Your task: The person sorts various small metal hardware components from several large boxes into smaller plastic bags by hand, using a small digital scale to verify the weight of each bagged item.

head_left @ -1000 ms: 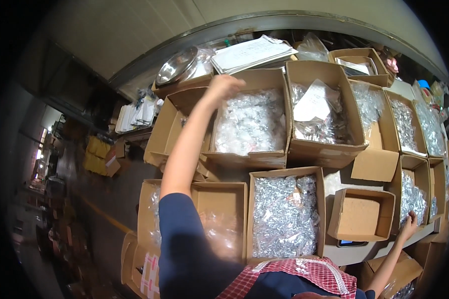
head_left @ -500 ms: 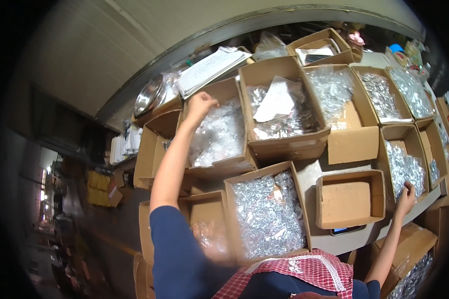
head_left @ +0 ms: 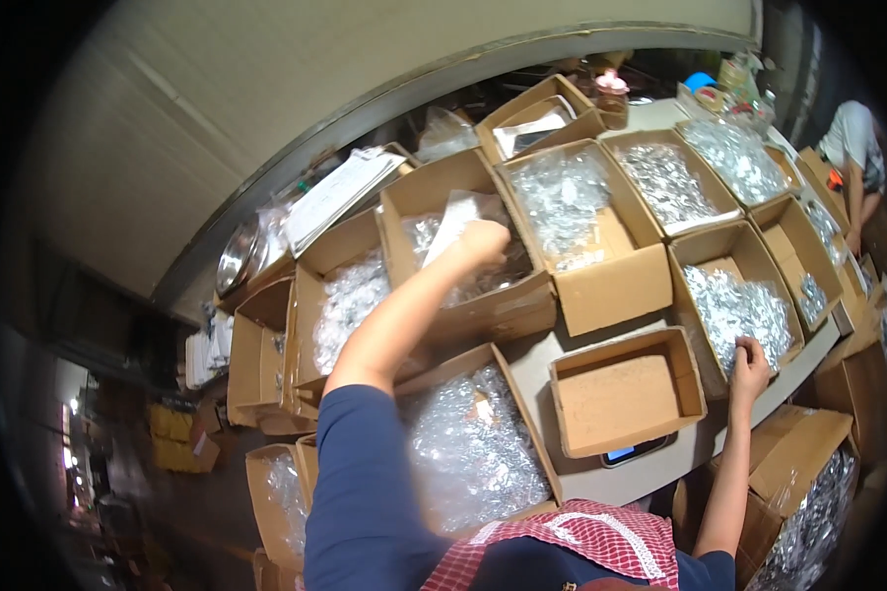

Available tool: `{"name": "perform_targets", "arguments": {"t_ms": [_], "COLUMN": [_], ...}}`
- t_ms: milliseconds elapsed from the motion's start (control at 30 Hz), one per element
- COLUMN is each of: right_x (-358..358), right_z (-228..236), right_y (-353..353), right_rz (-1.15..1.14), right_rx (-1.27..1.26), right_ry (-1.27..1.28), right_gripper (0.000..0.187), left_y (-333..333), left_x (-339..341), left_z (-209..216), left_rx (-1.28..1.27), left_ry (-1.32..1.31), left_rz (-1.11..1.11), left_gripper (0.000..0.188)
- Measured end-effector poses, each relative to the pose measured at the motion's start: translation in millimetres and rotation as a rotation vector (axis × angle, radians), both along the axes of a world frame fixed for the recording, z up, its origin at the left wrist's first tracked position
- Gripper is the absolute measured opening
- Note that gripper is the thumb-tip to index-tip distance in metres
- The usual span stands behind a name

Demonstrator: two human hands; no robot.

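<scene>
My left hand [head_left: 487, 243], its fingers curled closed, is over a deep cardboard box [head_left: 508, 307] of small clear plastic packets. Beside that hand a white paper sheet [head_left: 452, 225] lies on the packets; whatever the fingers hold is hidden. My right hand [head_left: 751, 368] is at the near edge of another cardboard box [head_left: 693, 258], fingers bent and drawn together. Small shiny packets [head_left: 739, 307] fill much of this box, and I cannot make out what is in the fingers. Between my arms stands a shallow cardboard box [head_left: 621, 402] with a bare bottom.
A device with a lit blue screen [head_left: 621, 455] sits under the shallow box on the table [head_left: 601, 483]. Near me is a big box of packets [head_left: 478, 448]. Stacked papers [head_left: 340, 197] and a metal bowl [head_left: 237, 261] are far left. Another person [head_left: 854, 153] is at far right.
My left hand has moved right, from the box of clear bags to the neighbouring box with the paper sheet. My right hand stays at its box. The view has turned right, showing another person.
</scene>
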State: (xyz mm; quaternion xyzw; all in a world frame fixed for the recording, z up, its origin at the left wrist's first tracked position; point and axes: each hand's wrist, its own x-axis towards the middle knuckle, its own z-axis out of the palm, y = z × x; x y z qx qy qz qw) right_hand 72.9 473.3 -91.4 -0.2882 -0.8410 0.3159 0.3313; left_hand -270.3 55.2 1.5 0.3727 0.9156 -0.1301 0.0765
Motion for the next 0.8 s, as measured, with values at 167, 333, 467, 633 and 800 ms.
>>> {"name": "perform_targets", "arguments": {"t_ms": [167, 333, 467, 633, 800], "right_x": [-1, 2, -3, 12, 11], "right_z": [13, 21, 23, 19, 26], "right_y": [-12, -9, -19, -8, -14], "right_rz": [-0.049, -0.103, 0.012, 0.139, 0.181], "right_rx": [-0.064, -0.013, -0.018, 0.196, 0.134], "right_ry": [0.008, -0.077, -0.015, 0.024, 0.045], "right_gripper": [0.017, 0.017, 0.015, 0.018, 0.021], "left_y": [-32, -1, -25, -9, -34], "left_x": [-7, -1, -29, -21, 28], "left_z": [37, 19, -54, -2, 50], "left_rx": [0.551, 0.4, 0.088, 0.442, 1.463], "left_ry": [-0.099, -0.11, 0.066, 0.002, -0.545], "left_rz": [0.263, 0.234, 0.063, 0.333, 0.513], "left_gripper": [0.025, 0.028, 0.03, 0.027, 0.012]}}
